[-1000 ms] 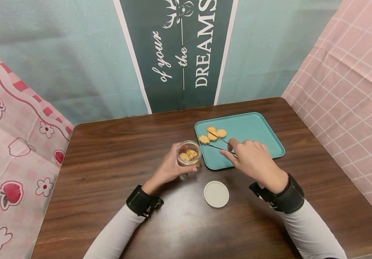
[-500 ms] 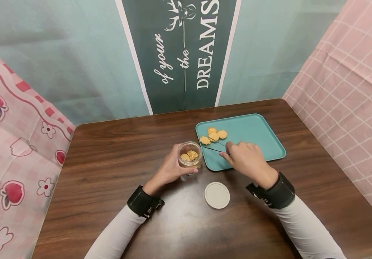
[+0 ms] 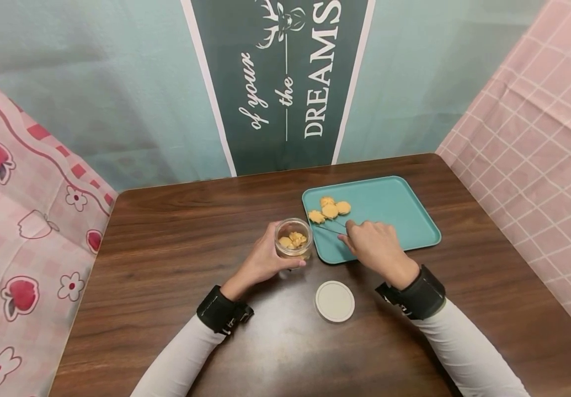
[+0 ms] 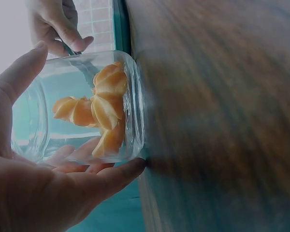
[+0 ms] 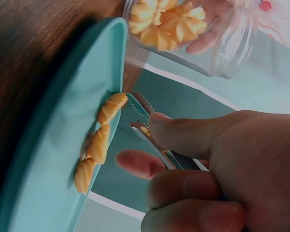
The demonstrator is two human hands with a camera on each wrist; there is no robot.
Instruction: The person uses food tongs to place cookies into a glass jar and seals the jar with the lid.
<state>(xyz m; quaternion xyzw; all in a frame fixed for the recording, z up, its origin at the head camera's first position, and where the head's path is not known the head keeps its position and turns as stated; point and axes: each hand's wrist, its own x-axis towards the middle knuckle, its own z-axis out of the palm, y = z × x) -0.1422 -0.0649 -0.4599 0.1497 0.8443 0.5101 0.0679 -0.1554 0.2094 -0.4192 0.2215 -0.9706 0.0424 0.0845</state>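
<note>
My left hand (image 3: 260,262) grips a clear glass jar (image 4: 67,77) on the table, fingers around one side and thumb on the other. Piped, ridged cookies (image 4: 106,111) lie inside the open jar. Just right of it, several more cookies (image 3: 330,211) sit together in the near-left part of a teal tray (image 3: 389,204). Metal tongs (image 5: 152,142) with serrated tips are held in my right hand (image 3: 377,245), thumb pressing on one arm. Their tips stand apart with nothing between them, close to the front of the cookies on the tray.
A round, pale lid (image 3: 335,301) lies flat on the dark wooden table (image 3: 181,231), in front of the tray and the jar. Printed cloth hangs behind the table and along both sides, pink on the left (image 3: 42,248) and right.
The right hand has shifted left and its forearm swung inward. The tongs have drawn back from over the cookies and their arms have come closer together. The left hand stays on the jar.
</note>
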